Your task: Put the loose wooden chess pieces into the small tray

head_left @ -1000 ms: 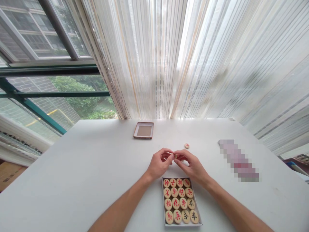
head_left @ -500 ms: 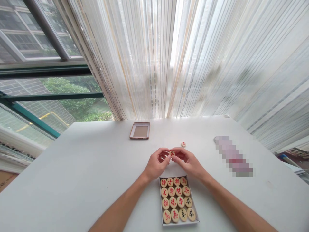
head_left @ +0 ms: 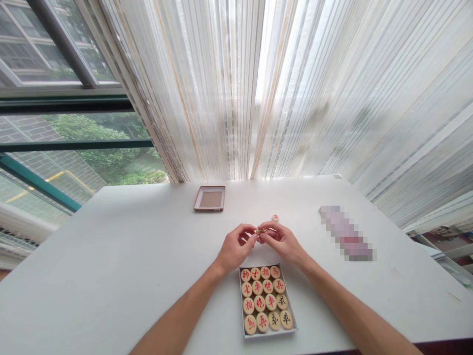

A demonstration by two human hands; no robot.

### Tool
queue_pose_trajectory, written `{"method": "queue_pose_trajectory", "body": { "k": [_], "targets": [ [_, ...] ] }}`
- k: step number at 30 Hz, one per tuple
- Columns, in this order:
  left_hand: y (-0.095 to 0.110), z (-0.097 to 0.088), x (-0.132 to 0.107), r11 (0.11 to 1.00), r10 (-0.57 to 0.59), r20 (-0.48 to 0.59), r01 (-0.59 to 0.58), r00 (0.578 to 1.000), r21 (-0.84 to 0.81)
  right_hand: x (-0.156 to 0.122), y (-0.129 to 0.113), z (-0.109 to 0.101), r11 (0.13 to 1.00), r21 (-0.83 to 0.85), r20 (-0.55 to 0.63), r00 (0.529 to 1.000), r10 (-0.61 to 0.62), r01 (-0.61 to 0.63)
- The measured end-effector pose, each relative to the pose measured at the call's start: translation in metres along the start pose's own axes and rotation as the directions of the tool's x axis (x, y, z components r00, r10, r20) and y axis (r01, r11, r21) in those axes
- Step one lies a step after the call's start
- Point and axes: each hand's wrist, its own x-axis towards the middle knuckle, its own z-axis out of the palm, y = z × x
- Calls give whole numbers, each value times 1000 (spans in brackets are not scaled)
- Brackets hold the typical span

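Note:
A small round Chinese chess piece (head_left: pixel 258 230) is pinched between the fingertips of both hands, above the table beyond the box. It shows mostly edge-on, partly covered by fingers. My left hand (head_left: pixel 236 247) is closed on its left side. On the right side, my right hand (head_left: pixel 283 242) closes on the same piece. Nearer to me, between my forearms, lies an open shallow box (head_left: pixel 271 335) with rows of wooden Chinese chess pieces, most with red characters and several with black ones. Just past my right hand rests another loose piece (head_left: pixel 275 217), its red character facing up.
An open, shallow box lid (head_left: pixel 209 198) lies inside-up at the far side of the white table (head_left: pixel 111 271). To the right is a pixelated pinkish oblong item (head_left: pixel 347 234). Striped curtains (head_left: pixel 221 98) hang along the far edge, with a window at left.
The held piece has turned from showing its red character to nearly edge-on between my fingers. My view has shifted slightly, moving the whole scene a little left.

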Motion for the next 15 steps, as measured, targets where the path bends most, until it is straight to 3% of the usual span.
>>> {"method": "queue_pose_trajectory", "body": {
  "k": [15],
  "targets": [
    [-3, 0, 0, 1000, -8, -16, 8, 1000, -26, -1, 0, -1, 996, 58, 50, 997, 58, -61]
  ]
}}
